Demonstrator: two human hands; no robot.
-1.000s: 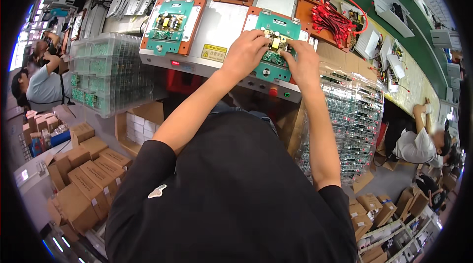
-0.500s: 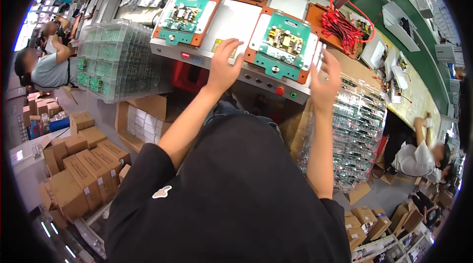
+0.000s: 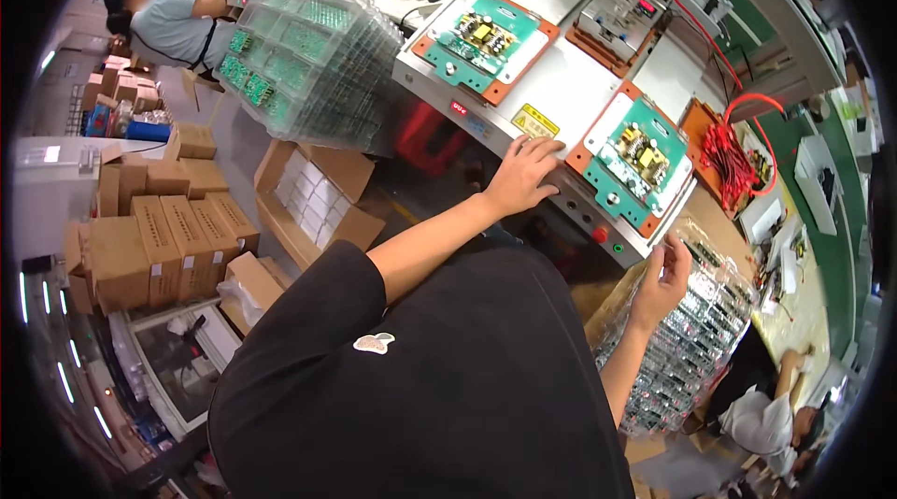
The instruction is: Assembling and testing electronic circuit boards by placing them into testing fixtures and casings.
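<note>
My left hand [image 3: 523,177] is open, fingers spread at the front edge of the white machine [image 3: 579,78], just below a yellow warning label [image 3: 535,121]. Off the machine's right front corner, above stacked clear trays, hovers my right hand [image 3: 665,279]; its fingers are loosely bent and apart, with nothing visible in them. Between and beyond the hands, a circuit board [image 3: 643,155] with yellow and black parts sits in a green fixture [image 3: 612,198] on an orange-brown base. A second circuit board [image 3: 482,32] sits in a similar fixture at the machine's left end.
Clear trays of boards [image 3: 687,349] are stacked at right, more trays [image 3: 299,60] at left. Red leads [image 3: 733,158] lie bunched beyond the right fixture. A press unit [image 3: 617,18] stands at the back. Cartons [image 3: 168,247] fill the left floor. Co-workers sit at both sides.
The view has turned and tilted, so the machine appears further right. My right hand has left the right fixture's side and come nearer me. My left hand stays by the machine's front edge.
</note>
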